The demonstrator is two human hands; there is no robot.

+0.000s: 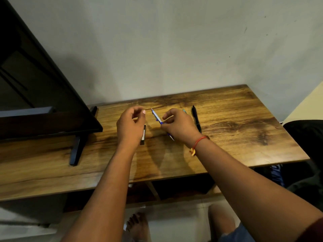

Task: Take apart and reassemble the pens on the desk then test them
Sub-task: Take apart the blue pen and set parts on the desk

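The right hand [180, 127] pinched the blue pen [156, 117]. The left hand [130, 127] curled just beside it; I could not tell if it held anything. A slow, gentle twist seemed best.

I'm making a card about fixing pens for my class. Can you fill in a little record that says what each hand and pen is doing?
place: wooden desk against a wall
right hand: pinches the blue and white pen, held slanted above the desk
left hand: raised, fingers curled; too small to tell if it holds a part
black pen: lies on the desk, right of the right hand, untouched
black flat thing: lies on the desk, partly under the left hand
screen: stands at the desk's left end
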